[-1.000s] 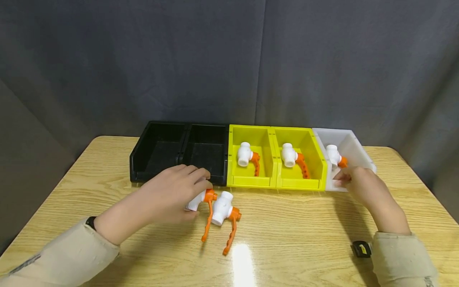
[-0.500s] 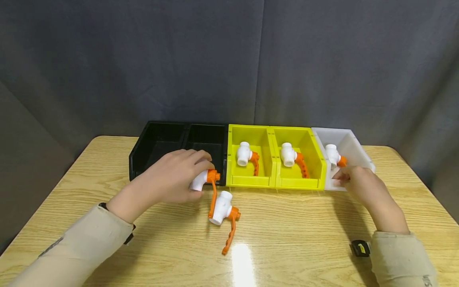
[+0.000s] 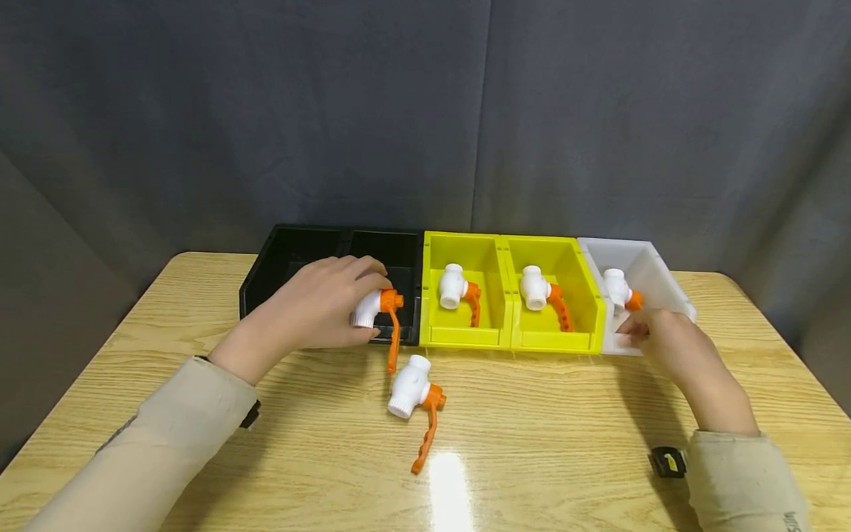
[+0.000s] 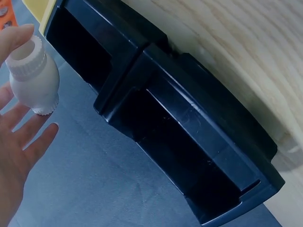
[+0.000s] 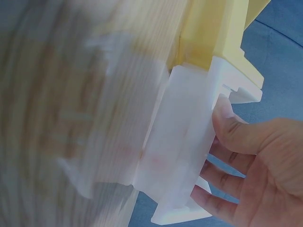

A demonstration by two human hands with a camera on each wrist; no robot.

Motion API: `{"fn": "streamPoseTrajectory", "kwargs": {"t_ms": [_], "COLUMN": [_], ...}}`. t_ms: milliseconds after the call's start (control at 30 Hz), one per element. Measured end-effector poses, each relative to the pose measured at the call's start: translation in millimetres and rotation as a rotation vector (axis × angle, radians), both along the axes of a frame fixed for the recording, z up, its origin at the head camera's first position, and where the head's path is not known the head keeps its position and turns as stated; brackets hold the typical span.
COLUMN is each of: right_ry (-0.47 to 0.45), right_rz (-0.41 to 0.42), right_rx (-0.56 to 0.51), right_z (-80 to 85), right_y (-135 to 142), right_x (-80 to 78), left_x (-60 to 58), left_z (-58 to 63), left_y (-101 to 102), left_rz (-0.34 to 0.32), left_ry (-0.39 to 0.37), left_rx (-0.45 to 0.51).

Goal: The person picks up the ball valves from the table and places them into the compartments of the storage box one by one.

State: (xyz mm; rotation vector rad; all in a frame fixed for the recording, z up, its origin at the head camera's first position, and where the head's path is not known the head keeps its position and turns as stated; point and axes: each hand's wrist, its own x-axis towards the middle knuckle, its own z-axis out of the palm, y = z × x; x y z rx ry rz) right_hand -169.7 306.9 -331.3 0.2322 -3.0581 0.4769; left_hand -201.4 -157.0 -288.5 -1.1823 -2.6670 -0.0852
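Left grip (image 3: 322,304): thumb and fingers pinching the held valve (image 3: 366,310).
Held valve: white body, orange handle hanging down; left of frame centre, at the front of the black bins (image 3: 400,257).
Right grip (image 3: 677,346): right of frame, thumb at the front rim of the white bin (image 3: 660,279); fingertips hidden, cannot tell whether closed on anything.
White bin: one valve (image 3: 615,287) inside.
Yellow bins (image 3: 467,337): two, centre to right; one valve in each.
Loose valve (image 3: 410,387): lower centre, on worktop (image 3: 545,436).
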Motion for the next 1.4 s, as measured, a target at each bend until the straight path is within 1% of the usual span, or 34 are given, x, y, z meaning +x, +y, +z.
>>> {"fn": "streamPoseTrajectory", "kwargs": {"t_ms": [233, 567, 733, 900, 1067, 1233, 1400], "right_ry": [0.001, -0.009, -0.01, -0.009, -0.01, -0.006, -0.005], "right_rz": [-0.002, -0.01, -0.01, -0.011, -0.015, -0.013, -0.008], "right_rx": [-0.008, -0.011, -0.009, -0.005, 0.002, 0.002, -0.007], "right_z": [-1.3, -1.1, -0.7, -0.5, -0.7, -0.5, -0.4], "right_y": [0.4, -1.1, -1.4, -1.5, -1.4, -0.6, -0.9], "right_x": [0.1, 1.2, 1.4, 0.8, 0.0, -0.3, -0.2], "left_x": [-10.5, -24.1, -29.5, -35.7, -40.7, -47.6, -54.7], "left_z": [2.7, 3.3, 4.1, 5.6, 8.8, 12.3, 13.8], "left_y": [2.5, 8.2, 10.3, 12.1, 13.3, 15.3, 18.3], "left_rz": [0.029, 0.073, 0.083, 0.09, 0.077, 0.084, 0.122], "left_ry": [-0.007, -0.043, -0.062, -0.074, -0.06, -0.049, -0.068], "left_rx": [-0.029, -0.085, -0.121, -0.181, -0.232, -0.242, -0.252]}}
